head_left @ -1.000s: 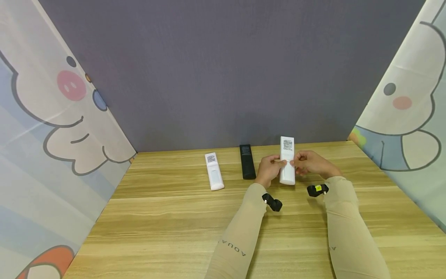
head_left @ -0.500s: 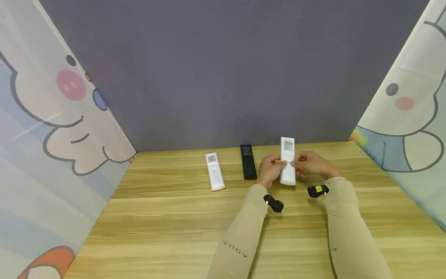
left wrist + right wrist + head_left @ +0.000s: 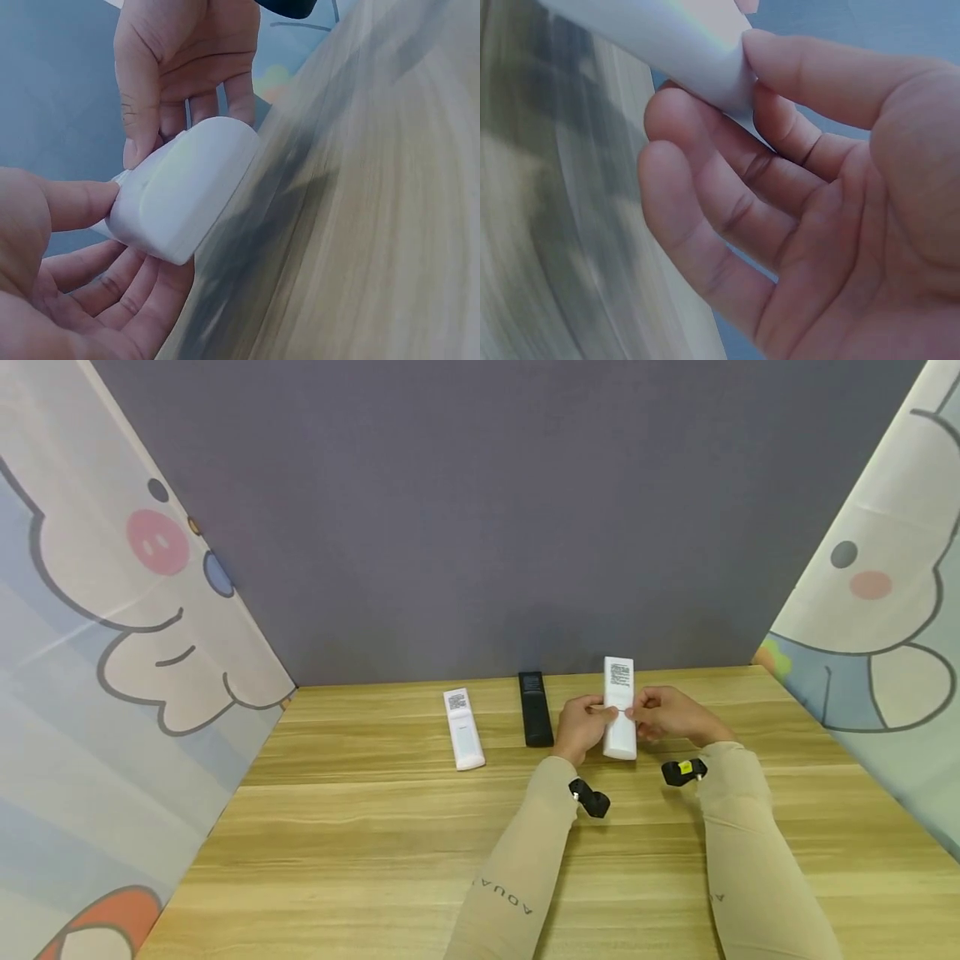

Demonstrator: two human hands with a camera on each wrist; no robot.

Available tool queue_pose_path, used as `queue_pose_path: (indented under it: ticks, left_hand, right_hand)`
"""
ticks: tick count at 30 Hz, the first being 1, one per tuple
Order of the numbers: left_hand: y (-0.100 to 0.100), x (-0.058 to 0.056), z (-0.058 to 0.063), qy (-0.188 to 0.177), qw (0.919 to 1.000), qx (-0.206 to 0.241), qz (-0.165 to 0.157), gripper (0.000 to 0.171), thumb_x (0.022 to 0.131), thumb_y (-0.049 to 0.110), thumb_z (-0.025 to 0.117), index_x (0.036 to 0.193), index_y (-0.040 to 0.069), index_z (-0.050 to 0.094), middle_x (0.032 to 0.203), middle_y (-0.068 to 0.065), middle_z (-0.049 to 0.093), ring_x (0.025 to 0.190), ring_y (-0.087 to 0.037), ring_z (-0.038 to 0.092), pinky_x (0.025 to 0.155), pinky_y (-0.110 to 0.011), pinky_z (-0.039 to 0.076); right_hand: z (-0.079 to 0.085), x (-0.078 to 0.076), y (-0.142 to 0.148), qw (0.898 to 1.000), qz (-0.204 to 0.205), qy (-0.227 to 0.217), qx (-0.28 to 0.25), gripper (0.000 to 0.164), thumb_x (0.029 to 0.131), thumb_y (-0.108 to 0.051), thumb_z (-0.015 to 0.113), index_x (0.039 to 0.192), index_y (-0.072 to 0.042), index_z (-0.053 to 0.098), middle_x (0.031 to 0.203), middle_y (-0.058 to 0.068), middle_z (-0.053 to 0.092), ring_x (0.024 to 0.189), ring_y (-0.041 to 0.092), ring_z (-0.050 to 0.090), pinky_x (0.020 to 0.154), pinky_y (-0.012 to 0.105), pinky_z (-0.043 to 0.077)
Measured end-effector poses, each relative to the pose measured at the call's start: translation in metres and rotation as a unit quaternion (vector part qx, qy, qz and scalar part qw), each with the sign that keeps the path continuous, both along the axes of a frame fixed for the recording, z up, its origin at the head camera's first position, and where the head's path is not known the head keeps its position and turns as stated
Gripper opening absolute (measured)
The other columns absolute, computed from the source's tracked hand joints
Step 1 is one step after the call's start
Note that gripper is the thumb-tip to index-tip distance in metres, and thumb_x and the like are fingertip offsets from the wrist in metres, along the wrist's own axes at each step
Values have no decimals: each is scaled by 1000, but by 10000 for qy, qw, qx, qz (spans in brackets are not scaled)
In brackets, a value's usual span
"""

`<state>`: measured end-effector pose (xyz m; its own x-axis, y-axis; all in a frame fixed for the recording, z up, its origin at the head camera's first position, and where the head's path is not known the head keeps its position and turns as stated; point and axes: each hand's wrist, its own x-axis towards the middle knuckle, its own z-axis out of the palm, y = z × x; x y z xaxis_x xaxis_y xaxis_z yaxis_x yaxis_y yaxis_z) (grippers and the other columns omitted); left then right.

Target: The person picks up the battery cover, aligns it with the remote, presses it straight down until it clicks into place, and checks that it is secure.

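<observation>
A white remote control [image 3: 619,739] is held between both hands, its labelled back facing up and its long axis pointing away from me. My left hand [image 3: 579,727] grips its left edge, thumb on the back and fingers underneath. From the other side my right hand [image 3: 672,712] pinches the right edge, thumb also on the back. Both thumb tips lie near the seam of the battery cover. The left wrist view shows the rounded near end of the remote [image 3: 191,187] over the table. In the right wrist view the right fingers [image 3: 705,172] curl beneath the remote.
A black remote control [image 3: 535,710] lies just left of my left hand. Farther left is another white remote control [image 3: 464,731], back side up. A grey panel [image 3: 480,527] rises behind the wooden table [image 3: 337,843], with cartoon-printed sheets [image 3: 112,677] at both sides.
Hardly anything moves. The head view shifts very slightly, and both hands keep holding the white remote control in the same place.
</observation>
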<state>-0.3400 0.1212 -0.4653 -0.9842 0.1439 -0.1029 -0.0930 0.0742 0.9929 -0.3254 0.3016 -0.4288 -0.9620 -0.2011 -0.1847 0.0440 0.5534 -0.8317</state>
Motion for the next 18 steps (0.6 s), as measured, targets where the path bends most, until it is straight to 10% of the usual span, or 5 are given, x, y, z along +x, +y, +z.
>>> queue_pose_path:
  ticks: [18]
  left_hand:
    - [-2, 3, 0, 333, 9930, -1118, -179, 30, 89, 10, 79, 119, 5, 75, 98, -7, 76, 84, -18, 72, 72, -32, 60]
  right_hand:
    - [-13, -6, -1, 9998, -69, -102, -170, 16, 101, -9, 62, 97, 4, 54, 86, 7, 64, 76, 16, 65, 70, 31, 61]
